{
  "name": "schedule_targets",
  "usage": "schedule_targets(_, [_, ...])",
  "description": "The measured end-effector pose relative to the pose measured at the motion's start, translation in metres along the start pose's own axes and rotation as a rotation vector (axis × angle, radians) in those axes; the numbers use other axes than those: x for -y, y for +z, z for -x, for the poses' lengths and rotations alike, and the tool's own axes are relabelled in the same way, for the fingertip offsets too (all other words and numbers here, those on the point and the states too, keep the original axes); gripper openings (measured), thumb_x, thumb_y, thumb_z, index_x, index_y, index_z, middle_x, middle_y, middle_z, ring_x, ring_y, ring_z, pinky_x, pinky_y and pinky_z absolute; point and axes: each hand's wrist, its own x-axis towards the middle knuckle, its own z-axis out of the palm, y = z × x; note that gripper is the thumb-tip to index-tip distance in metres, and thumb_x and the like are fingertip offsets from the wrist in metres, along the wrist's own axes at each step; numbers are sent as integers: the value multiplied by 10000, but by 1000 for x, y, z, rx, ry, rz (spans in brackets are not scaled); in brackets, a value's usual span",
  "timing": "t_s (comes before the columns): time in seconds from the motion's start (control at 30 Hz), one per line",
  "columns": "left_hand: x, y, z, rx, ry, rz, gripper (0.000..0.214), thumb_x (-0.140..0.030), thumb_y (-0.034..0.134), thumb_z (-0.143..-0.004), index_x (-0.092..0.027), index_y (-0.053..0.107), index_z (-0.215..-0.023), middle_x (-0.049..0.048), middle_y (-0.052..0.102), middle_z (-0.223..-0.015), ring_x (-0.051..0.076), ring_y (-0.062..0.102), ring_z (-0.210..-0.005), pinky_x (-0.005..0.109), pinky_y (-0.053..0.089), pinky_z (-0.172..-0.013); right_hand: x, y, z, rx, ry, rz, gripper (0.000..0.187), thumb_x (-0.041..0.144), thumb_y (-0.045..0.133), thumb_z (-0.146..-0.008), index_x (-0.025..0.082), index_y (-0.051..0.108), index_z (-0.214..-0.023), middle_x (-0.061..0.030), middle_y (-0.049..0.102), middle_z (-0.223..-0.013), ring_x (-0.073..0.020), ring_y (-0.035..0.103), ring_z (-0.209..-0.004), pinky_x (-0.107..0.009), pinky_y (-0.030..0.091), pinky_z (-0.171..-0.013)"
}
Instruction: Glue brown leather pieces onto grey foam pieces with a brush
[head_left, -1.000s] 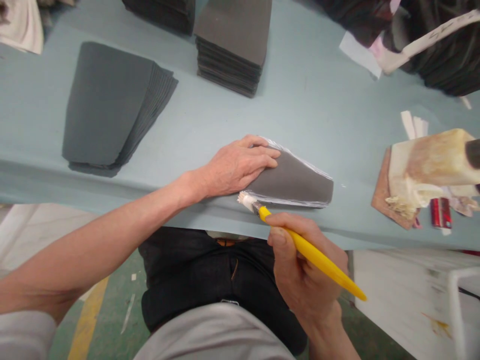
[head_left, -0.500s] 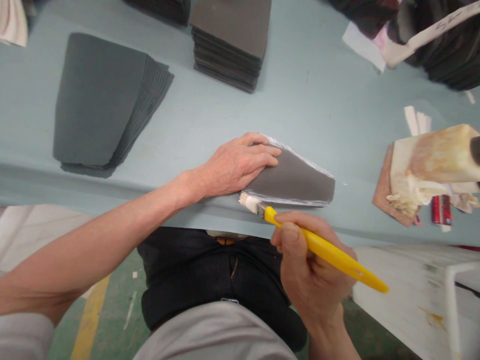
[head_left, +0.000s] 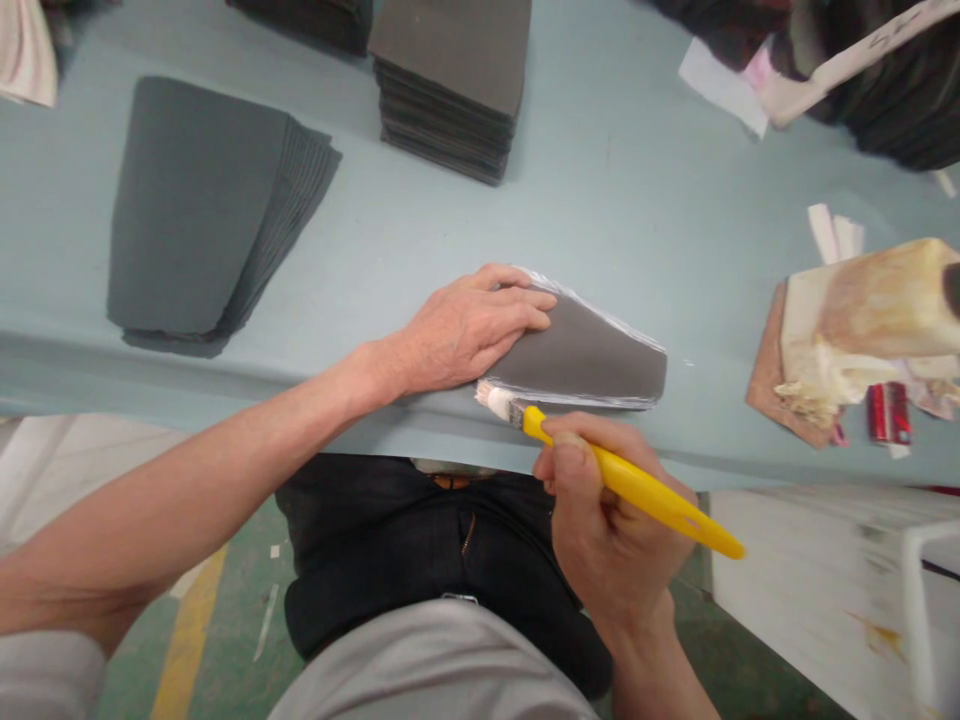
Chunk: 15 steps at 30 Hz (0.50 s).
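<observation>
Floor (head_left: 247, 660): green, with a yellow stripe (head_left: 191, 625) under your left forearm at the lower left of the frame.
Black trousers (head_left: 375, 560): bottom centre, just below the table edge.
Right hand (head_left: 611, 510): lower right of centre; your fingers and thumb are wrapped round the yellow-handled brush (head_left: 649, 493).
Bristles (head_left: 496, 399): coated white, pointing left near the centre, at the near edge of the gray panel (head_left: 600, 350), close to your left hand (head_left: 469, 325); you cannot tell whether they touch the panel.
Left hand: palm down, fingers loosely spread across the panel's left part, which they hide.
Gray panel: centre of the frame, lying on the worktable (head_left: 585, 220), narrowing to the right, white streaks along both long edges.
Worktable: pale blue-green, spread across the upper frame.
Stained container (head_left: 877, 300): at your right, on a brown board (head_left: 763, 375), with a small red cylinder (head_left: 889, 413) just below.
Fanned dark pieces (head_left: 195, 200): left of the frame, overlapping, their edges spread rightward.
Dark gray stack (head_left: 450, 60): top centre, piled high.
Dark bundle (head_left: 900, 115): upper right corner, blurred, a marked pale strip (head_left: 862, 62) across it.
</observation>
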Motion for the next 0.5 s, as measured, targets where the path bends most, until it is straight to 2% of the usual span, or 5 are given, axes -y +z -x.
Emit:
schedule_targets(0.1, [0,0,0,2,1,-15,344,-264,386,-1141,-213,679,-1313,64,716,-1498,284,585,-1414,488,510,-1213,-8,-1,2,-7,45,-2,145,279,614,-1077,206,726,-1021,33,704,-724,-102,672,-573,-203,521,-548])
schedule_targets(0.27, [0,-1,1,12,-10,5,343,-264,399,-1137,-232,681,-1329,70,712,-1503,285,579,-1428,508,513,-1212,-21,-28,16,-110,175,22,181,301,643,-1068,180,752,-989,39,657,-675,-99,653,-568,-216,532,-578])
schedule_targets(0.37, [-1,-1,1,5,-21,19,339,-273,412,-1137,-237,683,-1338,82,713,-1502,278,577,-1437,511,525,-1201,-25,-42,22,-160,205,8,177,292,656,-1065,170,758,-986,46,644,-660,-80,612,-526,-200,509,-546])
schedule_targets(0.5, [2,-1,1,11,-21,7,334,-276,421,-1140,-217,683,-1339,86,713,-1503,280,578,-1441,502,516,-1217,-33,-48,27,-171,197,-14,171,290,653,-1067,169,759,-1007,42,653,-674,-86,623,-547,-204,526,-561])
